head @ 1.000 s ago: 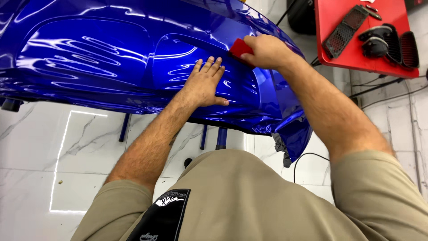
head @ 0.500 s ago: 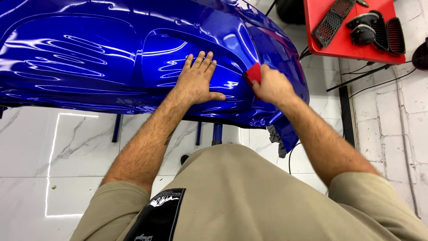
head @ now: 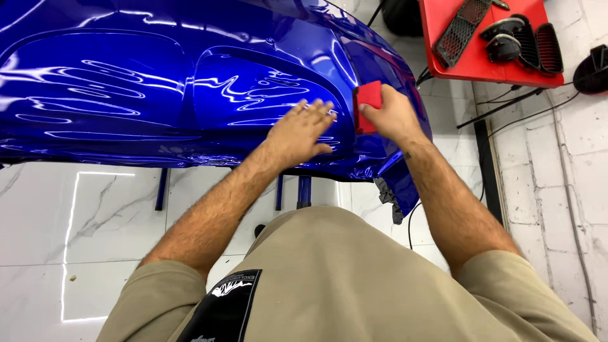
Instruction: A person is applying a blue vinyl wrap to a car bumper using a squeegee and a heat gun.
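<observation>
Only label in view: rectangular black patch with white graphic (head: 226,303) on the person's beige shirt, bottom centre.

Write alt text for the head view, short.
A person's left hand lies flat on a glossy blue car bumper while the right hand presses a red squeegee against it. The bumper rests on a stand over a white marble floor, with a red table of black grilles behind.

The person wears a khaki short-sleeved shirt (head: 354,285) bearing a black patch (head: 225,304) with white print.
</observation>
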